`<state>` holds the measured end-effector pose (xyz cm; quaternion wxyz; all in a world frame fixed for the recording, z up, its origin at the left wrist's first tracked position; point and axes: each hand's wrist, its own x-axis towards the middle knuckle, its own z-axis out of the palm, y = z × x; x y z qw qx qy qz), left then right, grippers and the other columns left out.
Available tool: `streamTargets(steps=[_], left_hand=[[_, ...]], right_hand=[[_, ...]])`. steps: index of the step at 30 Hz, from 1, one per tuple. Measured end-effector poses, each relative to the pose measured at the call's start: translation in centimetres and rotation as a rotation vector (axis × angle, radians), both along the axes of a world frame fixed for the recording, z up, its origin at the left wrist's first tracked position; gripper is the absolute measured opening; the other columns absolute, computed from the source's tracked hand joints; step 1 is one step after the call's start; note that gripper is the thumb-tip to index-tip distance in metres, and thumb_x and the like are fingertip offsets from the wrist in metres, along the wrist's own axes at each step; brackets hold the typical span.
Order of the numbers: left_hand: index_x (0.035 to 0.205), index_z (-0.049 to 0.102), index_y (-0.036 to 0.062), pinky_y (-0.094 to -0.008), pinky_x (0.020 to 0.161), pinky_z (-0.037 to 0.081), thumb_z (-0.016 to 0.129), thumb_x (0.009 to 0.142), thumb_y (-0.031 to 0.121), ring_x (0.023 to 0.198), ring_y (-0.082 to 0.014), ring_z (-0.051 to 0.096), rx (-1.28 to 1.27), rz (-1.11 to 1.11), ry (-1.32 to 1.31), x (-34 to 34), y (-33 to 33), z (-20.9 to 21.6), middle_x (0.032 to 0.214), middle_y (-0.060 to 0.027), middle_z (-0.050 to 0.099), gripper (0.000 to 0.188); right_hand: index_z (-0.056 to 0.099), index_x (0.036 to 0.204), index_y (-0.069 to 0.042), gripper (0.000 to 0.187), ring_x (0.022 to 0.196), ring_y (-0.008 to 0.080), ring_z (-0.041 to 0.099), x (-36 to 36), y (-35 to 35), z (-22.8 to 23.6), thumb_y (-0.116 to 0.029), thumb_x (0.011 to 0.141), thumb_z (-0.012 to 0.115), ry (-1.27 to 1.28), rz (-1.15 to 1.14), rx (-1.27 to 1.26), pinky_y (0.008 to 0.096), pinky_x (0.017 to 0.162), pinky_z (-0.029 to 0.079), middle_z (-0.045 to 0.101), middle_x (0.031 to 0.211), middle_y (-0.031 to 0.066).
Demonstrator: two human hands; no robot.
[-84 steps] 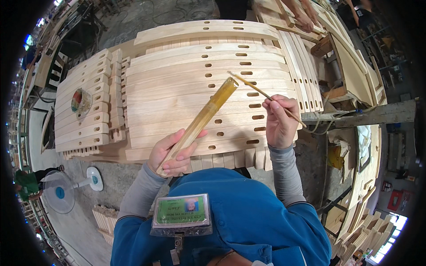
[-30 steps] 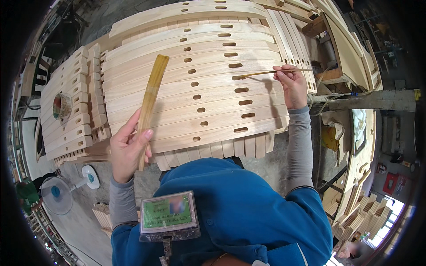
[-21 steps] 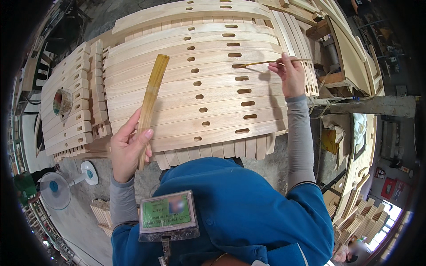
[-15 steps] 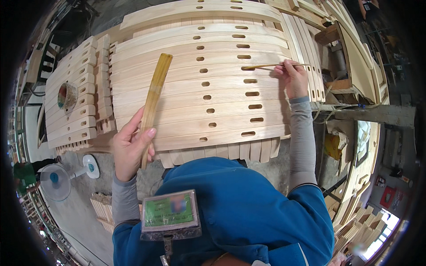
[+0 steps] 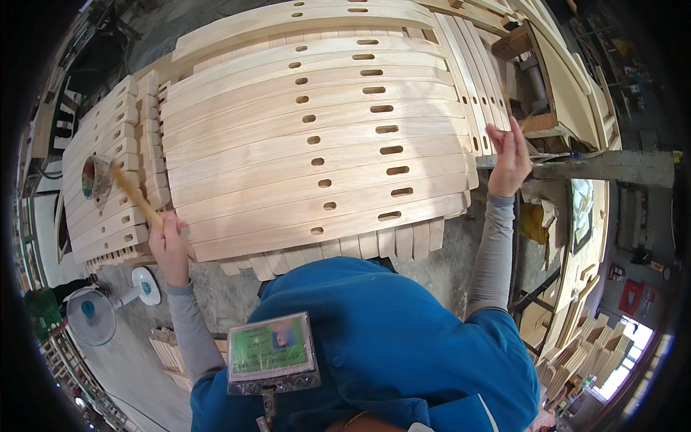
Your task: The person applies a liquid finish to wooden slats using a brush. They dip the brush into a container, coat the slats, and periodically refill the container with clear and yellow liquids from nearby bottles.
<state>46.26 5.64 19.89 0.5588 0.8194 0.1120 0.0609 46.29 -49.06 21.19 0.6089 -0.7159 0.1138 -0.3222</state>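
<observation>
My left hand [image 5: 170, 248] is closed around a flat, yellowish bamboo-like strip [image 5: 137, 194], smeared by motion. Its upper end reaches close to a small round pot [image 5: 97, 178] with a stained rim, which stands on the left stack of boards. Past the right end of the wide row of pale wooden slats [image 5: 245, 155], my right hand [image 5: 509, 158] is raised with its fingers pinched. A thin brown stick [image 5: 506, 93] shows only as a faint blur above those fingertips. Oval slots run in two lines across the slats.
Narrow slotted boards [image 5: 471, 79] lie along the right end of the row. Beyond them are an open wooden box [image 5: 551, 86] and a grey metal beam [image 5: 612, 167]. A white fan [image 5: 91, 317] stands on the floor at the left, near a person in green [image 5: 42, 309].
My left hand has swung left and tipped the strip toward the pot. My right hand has lifted the thin stick off a slat's slot and moved right. The view has shifted slightly.
</observation>
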Motion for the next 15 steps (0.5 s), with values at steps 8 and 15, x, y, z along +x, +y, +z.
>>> streamTargets(steps=[8, 15], left_hand=[[0.072, 0.053, -0.0022, -0.0259, 0.098, 0.024, 0.04, 0.087, 0.019, 0.128, -0.0216, 0.027, -0.154, -0.115, 0.156, 0.8, 0.3, -0.5, 0.137, -0.0233, 0.027, 0.029], [0.068, 0.051, -0.0025, -0.0253, 0.097, 0.023, 0.043, 0.085, 0.016, 0.127, -0.0235, 0.028, -0.104, -0.095, 0.105, 0.2, -0.3, -1.0, 0.133, -0.0248, 0.033, 0.027]], right_hand=[[0.05, 0.118, -0.002, 0.032, 0.098, 0.0305, 0.057, -2.0, -0.2, -5.2, -0.017, 0.089, 0.048, 0.54, -0.006, -0.693, 0.0332, 0.08, 0.045, 0.057, 0.106, 0.0226], [0.057, 0.106, 0.001, 0.029, 0.088, 0.0289, 0.062, -3.5, 0.4, -5.1, -0.02, 0.087, 0.053, 0.433, -0.075, -0.618, 0.0319, 0.076, 0.047, 0.061, 0.095, 0.0217]])
